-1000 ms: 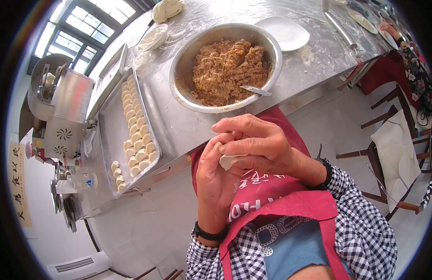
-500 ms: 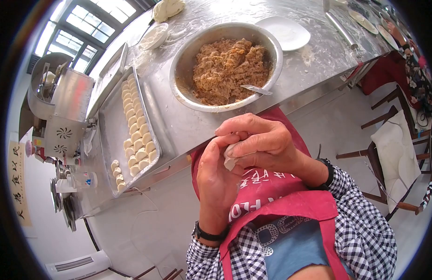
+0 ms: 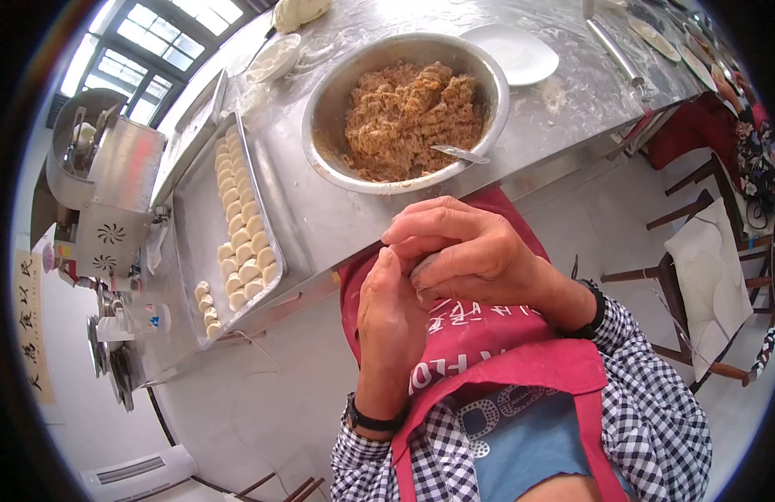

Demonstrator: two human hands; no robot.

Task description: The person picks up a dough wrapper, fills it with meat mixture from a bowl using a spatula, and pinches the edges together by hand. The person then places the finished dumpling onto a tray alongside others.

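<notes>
My left hand (image 3: 391,305) and my right hand (image 3: 471,255) meet in front of the red apron, just below the near rim of a large metal bowl (image 3: 319,159). Their fingers are curled together around a small dumpling, which is now almost wholly hidden by them. My right thumb and fingers pinch at it, while my left palm cups it from the side. Brown minced filling (image 3: 412,121) is heaped in the bowl, and a metal utensil handle (image 3: 461,154) sticks out of it over the right rim. To the left, a metal tray (image 3: 193,217) holds rows of pale dumplings (image 3: 249,247).
A white square plate (image 3: 521,58) lies right of the bowl, with a rolling pin (image 3: 615,52) farther right. A small white bowl (image 3: 273,60) and dough (image 3: 302,12) sit at the back. A metal machine (image 3: 124,159) stands left. Another person's patterned sleeve (image 3: 759,151) shows far right.
My right fingers have closed further over the dumpling, so its white edge, plain to see before, is now hidden. Both hands stay nearly in place. The view has shifted slightly.
</notes>
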